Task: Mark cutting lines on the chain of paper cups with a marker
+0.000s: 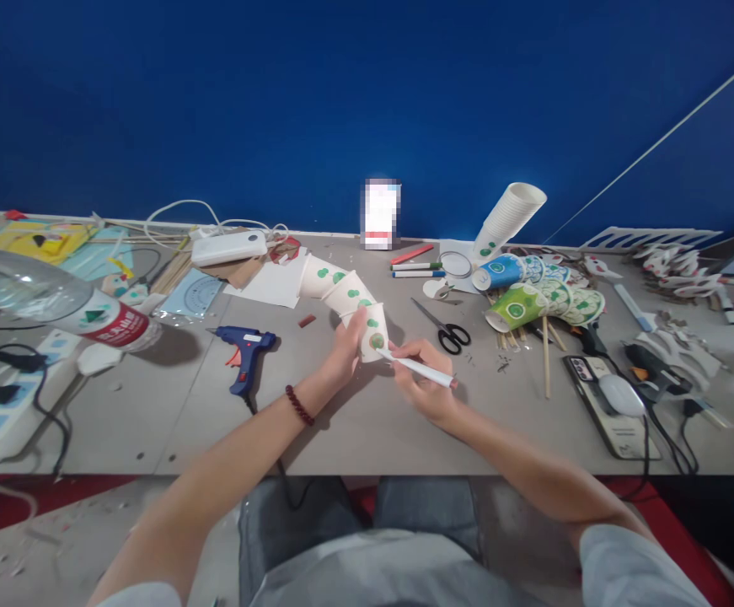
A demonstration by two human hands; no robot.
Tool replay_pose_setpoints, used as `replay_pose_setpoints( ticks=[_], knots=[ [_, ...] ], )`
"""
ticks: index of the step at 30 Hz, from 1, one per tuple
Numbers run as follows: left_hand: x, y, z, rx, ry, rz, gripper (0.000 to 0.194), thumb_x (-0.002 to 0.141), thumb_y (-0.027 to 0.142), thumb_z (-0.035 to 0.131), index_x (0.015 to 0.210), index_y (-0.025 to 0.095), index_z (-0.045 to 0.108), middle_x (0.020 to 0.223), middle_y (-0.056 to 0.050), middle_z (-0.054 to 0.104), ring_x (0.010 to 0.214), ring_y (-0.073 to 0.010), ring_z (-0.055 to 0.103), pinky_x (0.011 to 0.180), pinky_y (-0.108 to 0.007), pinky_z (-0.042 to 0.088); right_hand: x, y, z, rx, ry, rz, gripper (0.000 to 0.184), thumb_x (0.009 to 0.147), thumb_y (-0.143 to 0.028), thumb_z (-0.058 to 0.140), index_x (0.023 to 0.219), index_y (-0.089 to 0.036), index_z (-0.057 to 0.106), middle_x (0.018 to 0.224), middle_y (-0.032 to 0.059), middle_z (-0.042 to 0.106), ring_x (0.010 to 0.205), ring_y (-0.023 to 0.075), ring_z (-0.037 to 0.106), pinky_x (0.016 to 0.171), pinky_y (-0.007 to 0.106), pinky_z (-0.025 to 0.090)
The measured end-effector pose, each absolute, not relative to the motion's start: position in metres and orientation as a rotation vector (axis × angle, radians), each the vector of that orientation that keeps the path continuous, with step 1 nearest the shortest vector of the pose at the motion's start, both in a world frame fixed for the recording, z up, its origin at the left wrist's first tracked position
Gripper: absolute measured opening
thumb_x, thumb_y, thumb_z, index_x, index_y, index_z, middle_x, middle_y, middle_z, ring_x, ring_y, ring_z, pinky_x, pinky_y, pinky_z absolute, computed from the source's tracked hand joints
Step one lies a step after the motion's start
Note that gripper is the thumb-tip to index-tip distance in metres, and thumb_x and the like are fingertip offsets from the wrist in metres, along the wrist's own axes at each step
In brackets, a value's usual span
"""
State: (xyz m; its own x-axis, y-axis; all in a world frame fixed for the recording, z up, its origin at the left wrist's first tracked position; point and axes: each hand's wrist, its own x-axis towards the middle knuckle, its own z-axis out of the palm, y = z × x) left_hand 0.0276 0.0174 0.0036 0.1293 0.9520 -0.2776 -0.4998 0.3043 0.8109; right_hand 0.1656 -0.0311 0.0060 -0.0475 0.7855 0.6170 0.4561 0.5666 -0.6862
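Note:
A curved chain of white paper cups [349,292] with green printed spots lies in the middle of the table. My left hand [343,350] is closed around the side of its nearest cup. In my right hand [426,384] is a white marker [426,372] with a reddish end, gripped like a pen. Its tip meets the nearest cup at a brownish-green spot [377,341]. Whether the tip is pressing on the surface I cannot tell.
A blue glue gun [244,350] lies left of my hands, near a large plastic bottle [114,319]. To the right are black scissors [446,330], coloured cup chains [524,308], a leaning cup stack [511,217] and a phone [607,413]. A lit screen [382,215] stands at the back.

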Motion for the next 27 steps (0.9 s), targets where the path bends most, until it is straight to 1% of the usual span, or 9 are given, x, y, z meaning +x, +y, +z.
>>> replay_pose_setpoints(
  ticks=[9, 14, 21, 27],
  knots=[
    [0.0269, 0.0171, 0.0024, 0.631, 0.898, 1.180, 0.058, 0.067, 0.068, 0.070, 0.090, 0.015, 0.060, 0.067, -0.005, 0.067, 0.056, -0.0164, 0.063, 0.058, -0.029, 0.051, 0.1657, -0.0309, 0.0034, -1.076, -1.701, 0.366, 0.006, 0.083, -0.021, 0.059, 0.085, -0.022, 0.065, 0.070, 0.0007, 0.072, 0.059, 0.0155, 0.068, 0.056, 0.027, 0.053],
    [0.0274, 0.0173, 0.0040, 0.618, 0.917, 1.169, 0.060, 0.065, 0.069, 0.071, 0.090, 0.015, 0.059, 0.067, -0.005, 0.067, 0.054, -0.0170, 0.063, 0.057, -0.030, 0.051, 0.1661, -0.0303, 0.0034, -1.060, -1.693, 0.366, 0.005, 0.081, -0.019, 0.059, 0.081, -0.023, 0.062, 0.070, 0.0002, 0.072, 0.057, 0.0150, 0.066, 0.053, 0.026, 0.051],
    [0.0263, 0.0171, 0.0040, 0.613, 0.881, 1.146, 0.059, 0.067, 0.069, 0.069, 0.091, 0.016, 0.060, 0.064, -0.004, 0.067, 0.054, -0.0179, 0.065, 0.058, -0.030, 0.052, 0.1662, -0.0301, 0.0034, -1.062, -1.676, 0.370, 0.005, 0.078, -0.019, 0.057, 0.078, -0.023, 0.059, 0.069, -0.0002, 0.072, 0.054, 0.0142, 0.066, 0.052, 0.026, 0.050],
    [0.0267, 0.0173, 0.0044, 0.645, 0.896, 1.144, 0.063, 0.065, 0.074, 0.068, 0.088, 0.016, 0.060, 0.063, -0.006, 0.068, 0.054, -0.0191, 0.065, 0.059, -0.031, 0.052, 0.1661, -0.0308, 0.0021, -1.055, -1.644, 0.418, 0.006, 0.078, -0.018, 0.056, 0.078, -0.023, 0.059, 0.072, 0.0007, 0.073, 0.057, 0.0149, 0.068, 0.053, 0.026, 0.050]
  ],
)
